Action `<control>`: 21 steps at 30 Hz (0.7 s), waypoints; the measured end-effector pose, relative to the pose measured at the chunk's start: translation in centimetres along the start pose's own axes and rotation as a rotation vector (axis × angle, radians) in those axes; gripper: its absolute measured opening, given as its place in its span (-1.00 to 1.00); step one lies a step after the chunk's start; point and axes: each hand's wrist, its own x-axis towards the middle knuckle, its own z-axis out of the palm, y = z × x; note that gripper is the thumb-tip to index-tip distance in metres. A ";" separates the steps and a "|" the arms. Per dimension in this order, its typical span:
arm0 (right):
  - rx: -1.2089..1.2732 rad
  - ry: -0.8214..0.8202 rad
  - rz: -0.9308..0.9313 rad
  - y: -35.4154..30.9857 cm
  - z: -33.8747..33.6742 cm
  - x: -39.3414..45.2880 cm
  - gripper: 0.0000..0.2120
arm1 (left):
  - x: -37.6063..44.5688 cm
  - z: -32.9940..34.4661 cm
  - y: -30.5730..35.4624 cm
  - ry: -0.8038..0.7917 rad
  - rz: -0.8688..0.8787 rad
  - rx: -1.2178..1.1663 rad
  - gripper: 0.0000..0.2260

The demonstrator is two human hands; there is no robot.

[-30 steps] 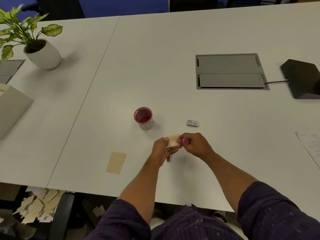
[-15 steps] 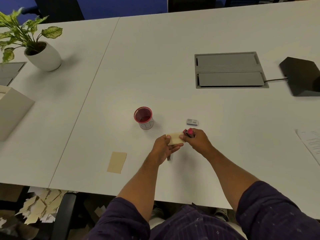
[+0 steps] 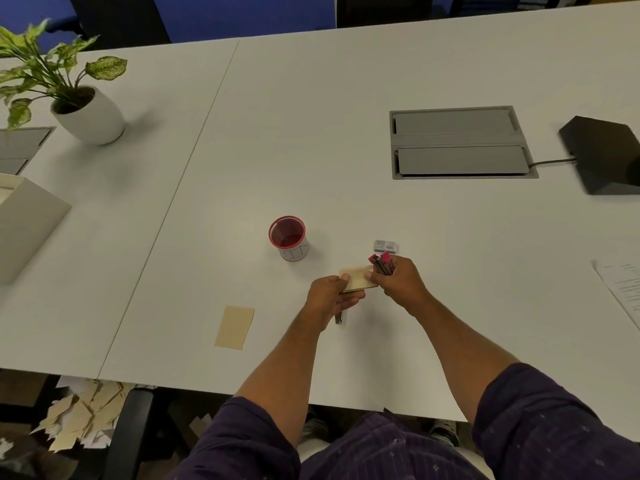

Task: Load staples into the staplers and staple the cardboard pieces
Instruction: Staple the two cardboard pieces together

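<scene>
Left hand (image 3: 329, 296) and right hand (image 3: 398, 278) joined over a cardboard piece (image 3: 356, 277).
The cardboard is pinched by the left hand; a red stapler (image 3: 381, 262) is gripped by the right, at its right edge, above the white table (image 3: 311, 133).

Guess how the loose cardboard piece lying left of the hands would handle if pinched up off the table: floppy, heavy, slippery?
The loose cardboard piece lies flat and thin on the table, so its edge is probably hard to catch; sliding it toward the table's edge may help. It looks small and light, likely stiff enough not to droop. Its matte surface suggests little slipping.
</scene>
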 end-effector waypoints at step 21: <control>0.165 -0.010 0.084 -0.4 -0.7 -0.4 -0.81 | 0.4 0.9 0.6 0.092 0.080 -0.056 -0.82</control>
